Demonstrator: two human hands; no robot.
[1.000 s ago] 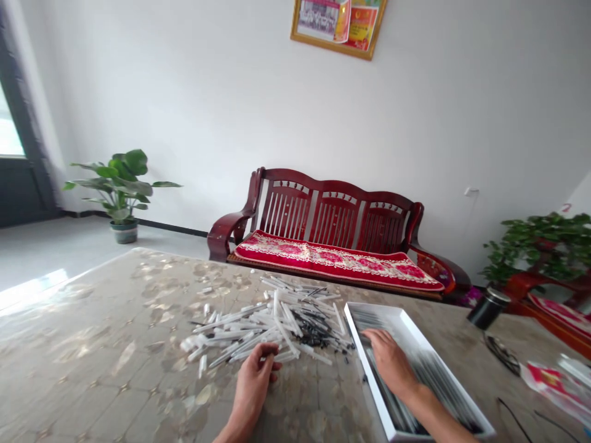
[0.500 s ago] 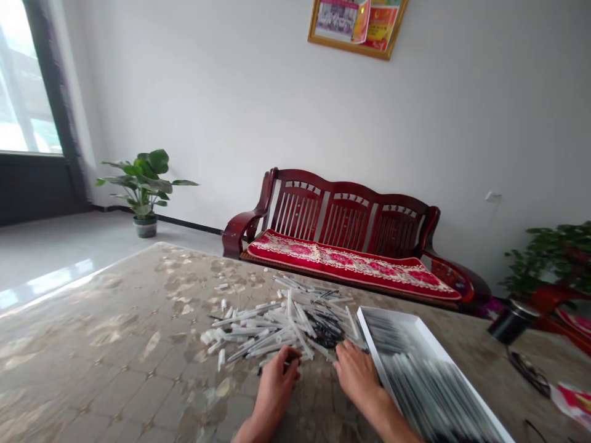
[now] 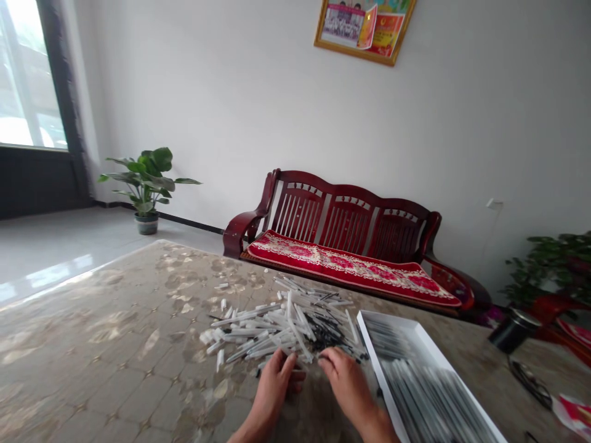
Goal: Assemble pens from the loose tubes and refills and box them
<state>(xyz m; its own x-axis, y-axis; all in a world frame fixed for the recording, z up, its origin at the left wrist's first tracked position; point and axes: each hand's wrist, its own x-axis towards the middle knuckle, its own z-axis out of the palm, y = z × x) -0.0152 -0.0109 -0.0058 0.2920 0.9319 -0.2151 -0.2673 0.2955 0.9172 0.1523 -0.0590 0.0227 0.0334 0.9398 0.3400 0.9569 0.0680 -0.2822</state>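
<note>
A loose heap of clear plastic tubes (image 3: 272,326) with black pen parts (image 3: 325,335) lies on the marbled tabletop (image 3: 101,332). My left hand (image 3: 274,384) is curled at the heap's front edge. Whatever its fingers may hold is hidden. My right hand (image 3: 344,381) rests palm down with its fingertips at the heap's front right, near the black parts. To the right stands a white tray (image 3: 381,369) filled with long, thin pen-like rods (image 3: 418,384).
A black cylindrical jar (image 3: 513,331), eyeglasses (image 3: 530,384) and a red-and-white packet (image 3: 575,415) lie on the table's right side. Beyond the far edge stand a red wooden bench (image 3: 351,234) and a potted plant (image 3: 146,187).
My right hand has moved left out of the tray to the heap. My left hand stays at the heap's front edge. The view has turned left.
</note>
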